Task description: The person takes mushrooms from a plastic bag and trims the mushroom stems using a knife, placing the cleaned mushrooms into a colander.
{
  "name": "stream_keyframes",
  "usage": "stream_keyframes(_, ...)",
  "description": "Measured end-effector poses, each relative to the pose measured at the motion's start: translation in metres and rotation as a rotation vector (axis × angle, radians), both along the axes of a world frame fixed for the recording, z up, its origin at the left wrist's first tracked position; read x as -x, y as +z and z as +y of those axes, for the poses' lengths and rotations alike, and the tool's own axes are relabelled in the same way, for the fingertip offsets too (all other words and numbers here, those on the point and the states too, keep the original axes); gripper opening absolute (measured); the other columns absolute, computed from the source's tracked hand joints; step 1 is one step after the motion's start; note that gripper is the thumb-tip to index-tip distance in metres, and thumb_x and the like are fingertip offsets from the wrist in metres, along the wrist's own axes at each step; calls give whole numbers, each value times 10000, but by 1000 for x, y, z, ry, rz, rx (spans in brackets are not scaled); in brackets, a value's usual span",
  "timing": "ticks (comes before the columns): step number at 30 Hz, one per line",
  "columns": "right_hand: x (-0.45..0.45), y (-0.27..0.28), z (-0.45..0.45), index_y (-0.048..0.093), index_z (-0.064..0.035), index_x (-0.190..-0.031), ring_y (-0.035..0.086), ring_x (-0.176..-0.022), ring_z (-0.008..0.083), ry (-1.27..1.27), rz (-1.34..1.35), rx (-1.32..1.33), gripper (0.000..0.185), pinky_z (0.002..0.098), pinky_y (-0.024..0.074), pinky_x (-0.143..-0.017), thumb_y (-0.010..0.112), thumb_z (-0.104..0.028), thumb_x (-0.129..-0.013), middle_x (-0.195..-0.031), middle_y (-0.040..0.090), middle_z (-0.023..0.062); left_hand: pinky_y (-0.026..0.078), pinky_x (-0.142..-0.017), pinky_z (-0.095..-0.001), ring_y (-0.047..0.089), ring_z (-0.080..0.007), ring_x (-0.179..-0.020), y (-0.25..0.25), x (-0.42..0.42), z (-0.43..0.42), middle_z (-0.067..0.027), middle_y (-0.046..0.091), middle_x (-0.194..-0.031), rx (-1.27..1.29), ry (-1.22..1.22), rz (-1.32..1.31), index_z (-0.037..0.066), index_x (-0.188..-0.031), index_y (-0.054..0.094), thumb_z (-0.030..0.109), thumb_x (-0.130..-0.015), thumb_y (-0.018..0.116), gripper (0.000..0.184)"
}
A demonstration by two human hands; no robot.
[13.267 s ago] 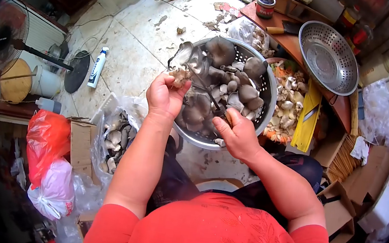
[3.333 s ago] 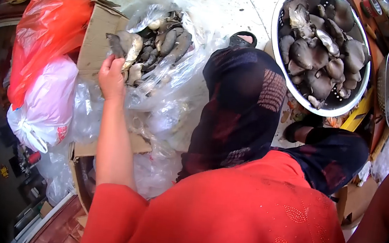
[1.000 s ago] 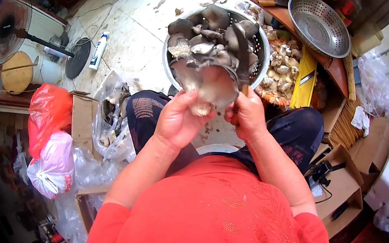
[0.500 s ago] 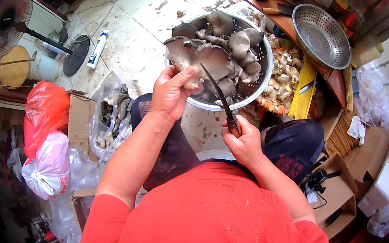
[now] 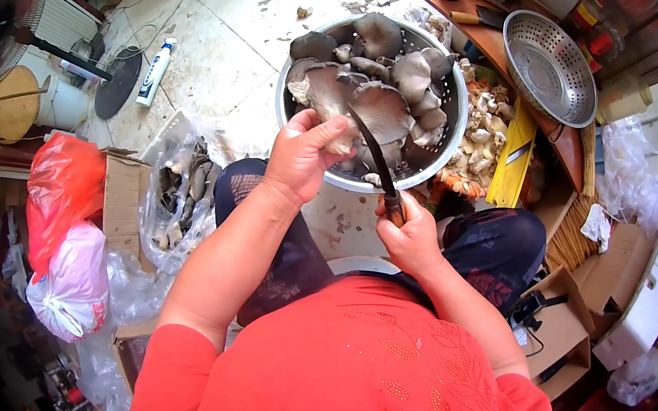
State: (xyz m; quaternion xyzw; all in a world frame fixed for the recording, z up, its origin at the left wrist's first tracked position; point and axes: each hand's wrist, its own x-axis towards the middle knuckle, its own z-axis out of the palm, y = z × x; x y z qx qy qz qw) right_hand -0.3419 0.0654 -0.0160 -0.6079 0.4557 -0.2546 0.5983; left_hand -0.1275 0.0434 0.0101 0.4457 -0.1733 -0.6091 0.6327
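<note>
My left hand [image 5: 301,155] is closed on the pale stem of a grey mushroom cluster [image 5: 381,112], whose broad caps are over the near left part of a metal colander [image 5: 454,139]. Grey mushrooms [image 5: 412,76] fill much of the colander. In my right hand [image 5: 408,233] is the handle of a knife [image 5: 376,155]; its dark curved blade points up and left, with the tip beside the held cluster. Whether the blade touches the mushroom I cannot tell.
Pale trimmed pieces [image 5: 481,134] lie right of the colander, by a yellow strip [image 5: 513,158]. An empty colander [image 5: 549,68] and a cleaver [image 5: 483,17] rest on the wooden table [image 5: 569,153]. Left are a plastic bag of mushrooms [image 5: 182,196], a red bag [image 5: 64,185] and a white bottle [image 5: 155,73].
A second ago the cluster was held close between both hands; it has since moved forward over the colander. The knife blade has swung to point left. Over the last half second the hands barely moved.
</note>
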Motion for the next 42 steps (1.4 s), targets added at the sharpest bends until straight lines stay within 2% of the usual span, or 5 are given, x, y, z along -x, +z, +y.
stream_keyframes(15, -11, -4, -17, 559, -20, -929, 592, -739, 396, 6, 192, 188, 207, 408, 480, -685, 595, -125, -754, -777, 606, 214, 542, -738, -389, 624, -179, -868, -11, 7, -13, -52, 637, -957, -40, 262, 56, 66, -1041, 554, 131, -861, 678, 229)
stream_keyframes(28, -14, 19, -37, 572, 13, -1001, 608, -836, 428, 102, 328, 161, 284, 444, 486, -733, 580, -140, -761, -845, 623, 264, 547, -737, -397, 624, -189, -891, -6, 4, -19, -57, 641, -961, -92, 197, -33, 55, -1028, 566, 110, -867, 657, 193)
stream_keyframes(32, -7, 14, -34, 576, 14, -1026, 606, -843, 438, 125, 330, 189, 309, 451, 485, -738, 580, -149, -764, -846, 623, 271, 575, -630, -371, 627, -192, -810, -8, -14, -35, -90, 639, -934, -62, 346, 80, 15, -1001, 575, 110, -865, 662, 187)
stream_keyframes(36, -2, 10, -22, 576, 16, -1028, 601, -859, 443, 125, 277, 178, 318, 459, 483, -741, 592, -154, -760, -857, 621, 279, 583, -633, -349, 632, -179, -794, 23, -28, -48, -81, 637, -921, -39, 343, -171, 4, -1016, 558, 112, -833, 701, 256)
stream_keyframes(42, 0, 39, -43, 555, -11, -873, 610, -704, 353, 26, 141, 120, 203, 396, 481, -660, 612, -167, -756, -731, 595, 202, 556, -623, -310, 631, -158, -775, 27, -36, -70, -64, 630, -905, -41, 301, -357, 42, -985, 536, 88, -789, 729, 279)
